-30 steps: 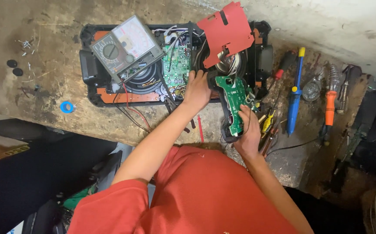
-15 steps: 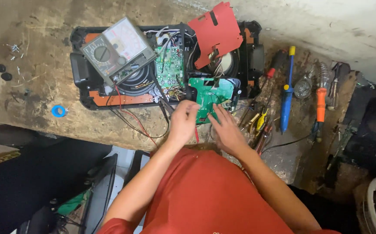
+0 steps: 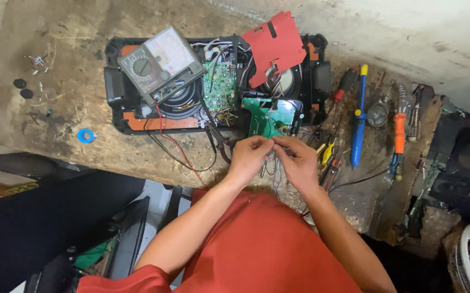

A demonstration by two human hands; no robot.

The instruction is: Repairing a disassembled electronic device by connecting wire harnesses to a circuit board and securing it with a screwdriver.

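Observation:
My left hand and my right hand meet fingertip to fingertip over thin wires that run from a green circuit board. Both hands pinch the wires just below that board. The board lies flat at the near edge of an opened black and orange speaker case. Inside the case sit a second green board and round speaker cones. An analog multimeter rests on the case's left half, and a red plastic sheet covers its upper right.
To the right lie a blue-handled tool, an orange-handled soldering iron, a red-handled screwdriver and small pliers. A blue tape ring and small screws lie at the left. The worn bench's edge runs just below my hands.
The green board went from upright in my right hand to flat by the case. Both hands left it and came together on its wires.

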